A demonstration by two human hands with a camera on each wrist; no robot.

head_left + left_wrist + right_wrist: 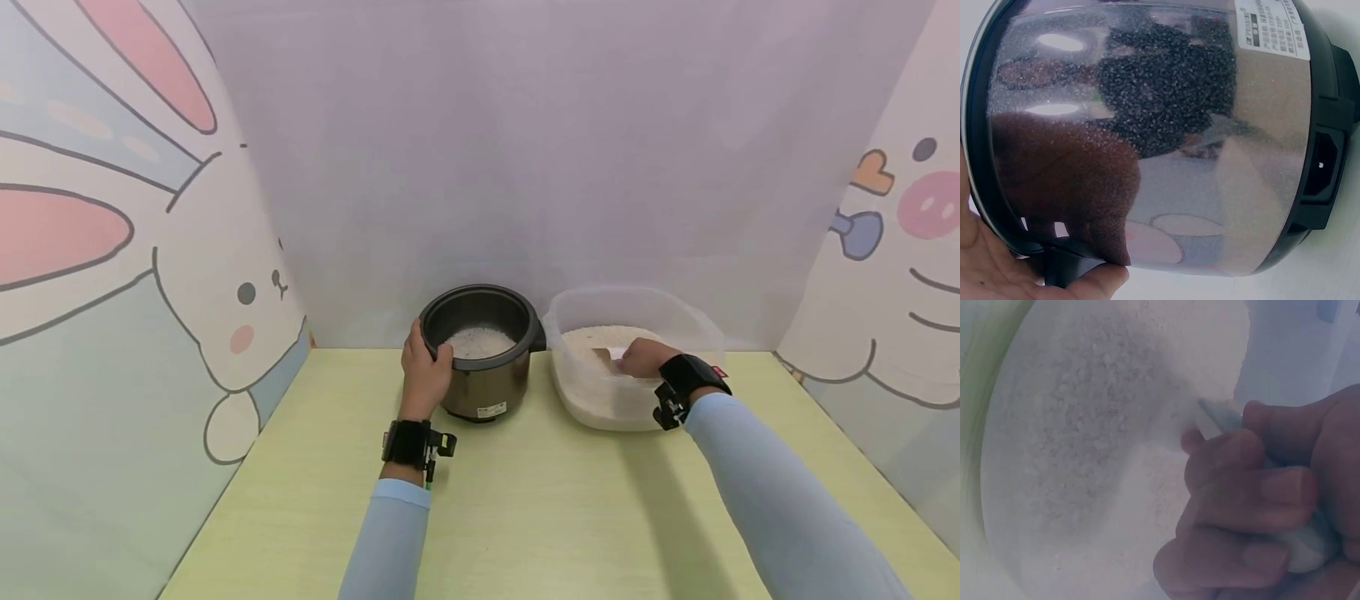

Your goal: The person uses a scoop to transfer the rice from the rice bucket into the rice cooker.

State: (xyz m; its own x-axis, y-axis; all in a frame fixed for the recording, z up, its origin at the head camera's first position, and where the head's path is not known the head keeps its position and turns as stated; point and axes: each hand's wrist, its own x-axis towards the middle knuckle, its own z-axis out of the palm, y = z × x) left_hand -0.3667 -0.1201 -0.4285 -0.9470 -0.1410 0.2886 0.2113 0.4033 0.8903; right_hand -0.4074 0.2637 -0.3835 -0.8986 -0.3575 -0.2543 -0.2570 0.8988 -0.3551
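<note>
A dark rice cooker pot (pixel 480 350) with white rice in its bottom stands on the yellow-green table (pixel 525 500). My left hand (pixel 424 371) grips the pot's left side, fingers curled over the rim; the left wrist view shows the shiny pot wall (pixel 1147 137) and my palm (pixel 997 262) against it. To its right stands a clear plastic tub (pixel 675 321) full of white rice (pixel 1085 425). My right hand (pixel 639 358) is inside the tub, fingers curled round a white scoop (pixel 1300 544) whose front end is sunk in the rice.
Cartoon-printed panels (pixel 112 275) wall the table on the left and right, with a plain lilac backdrop behind. The pot and tub stand close together near the back edge. The cooker's power socket (pixel 1325 165) faces the wrist camera.
</note>
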